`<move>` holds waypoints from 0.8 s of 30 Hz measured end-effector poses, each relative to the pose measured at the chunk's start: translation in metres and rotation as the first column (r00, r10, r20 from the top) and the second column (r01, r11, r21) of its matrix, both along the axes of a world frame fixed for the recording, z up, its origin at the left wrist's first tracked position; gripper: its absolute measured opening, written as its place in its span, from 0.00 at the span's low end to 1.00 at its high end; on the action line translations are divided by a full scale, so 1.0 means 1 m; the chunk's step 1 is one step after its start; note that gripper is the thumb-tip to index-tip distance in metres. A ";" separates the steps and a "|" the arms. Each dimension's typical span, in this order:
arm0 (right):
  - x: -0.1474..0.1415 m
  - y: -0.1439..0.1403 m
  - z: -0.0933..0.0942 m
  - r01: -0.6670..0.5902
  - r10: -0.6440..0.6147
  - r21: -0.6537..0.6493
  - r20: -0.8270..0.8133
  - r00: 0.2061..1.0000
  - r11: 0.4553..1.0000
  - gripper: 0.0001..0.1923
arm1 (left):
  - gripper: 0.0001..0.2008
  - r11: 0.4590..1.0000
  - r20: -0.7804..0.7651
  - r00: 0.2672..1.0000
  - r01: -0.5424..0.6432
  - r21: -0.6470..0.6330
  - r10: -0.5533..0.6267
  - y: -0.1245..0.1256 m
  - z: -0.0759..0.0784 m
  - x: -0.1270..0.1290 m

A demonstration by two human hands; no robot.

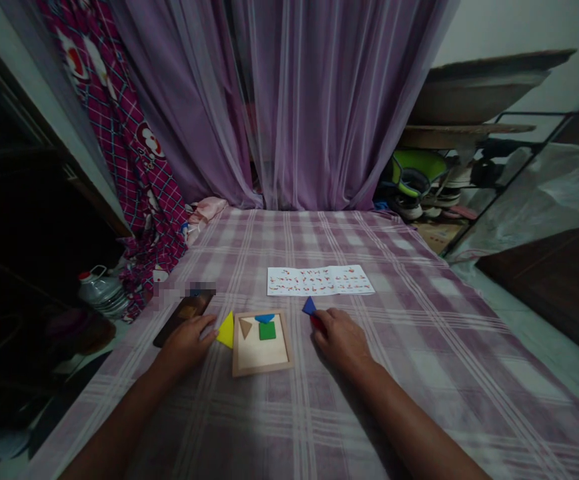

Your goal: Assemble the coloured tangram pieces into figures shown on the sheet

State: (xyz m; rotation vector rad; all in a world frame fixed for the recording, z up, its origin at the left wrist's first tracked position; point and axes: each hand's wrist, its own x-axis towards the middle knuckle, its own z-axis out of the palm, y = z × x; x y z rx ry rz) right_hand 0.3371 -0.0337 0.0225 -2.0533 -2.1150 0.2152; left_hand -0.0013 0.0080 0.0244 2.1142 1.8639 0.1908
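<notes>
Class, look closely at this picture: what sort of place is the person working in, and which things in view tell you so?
Probably a room in a home, not a workshop. A purple sheer curtain hangs behind a surface covered by a lilac checked cloth, a rack of shoes stands at the right, and a patterned magenta fabric hangs at the left.

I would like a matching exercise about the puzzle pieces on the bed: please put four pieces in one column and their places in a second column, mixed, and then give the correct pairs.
Pieces:
1. yellow triangle
2. green square
3. dark blue triangle
4. red piece

Places:
A. inside the wooden tray
B. under the fingertips of the right hand
C. on the cloth between the sheet of paper and the right hand
D. beside the left hand, outside the tray's left edge

Pairs: 1-D, 2-A, 3-C, 4-B
</notes>
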 end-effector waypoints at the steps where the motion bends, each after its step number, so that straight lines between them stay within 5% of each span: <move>1: -0.004 0.001 0.003 0.006 -0.006 -0.017 0.006 1.000 1.000 0.19 | 0.23 1.000 -0.011 1.000 0.007 -0.012 -0.007 -0.001 0.001 0.002; 6: -0.020 0.012 0.006 0.110 -0.107 -0.038 0.068 0.992 0.993 0.27 | 0.21 0.996 -0.086 0.996 -0.011 -0.089 0.003 -0.001 0.006 0.017; 10: -0.027 0.023 0.002 0.151 -0.149 -0.001 0.131 0.980 0.989 0.22 | 0.23 0.995 -0.095 0.995 -0.014 -0.103 0.004 0.005 0.006 0.024; 14: -0.024 0.026 -0.003 0.095 -0.096 0.013 0.134 0.986 0.995 0.13 | 0.28 0.992 -0.076 0.996 0.046 -0.115 -0.055 0.013 0.005 0.027; 24: -0.015 -0.002 -0.017 0.011 -0.021 0.120 0.085 0.996 0.993 0.09 | 0.20 0.976 -0.072 0.990 0.106 -0.191 -0.122 -0.001 0.011 0.036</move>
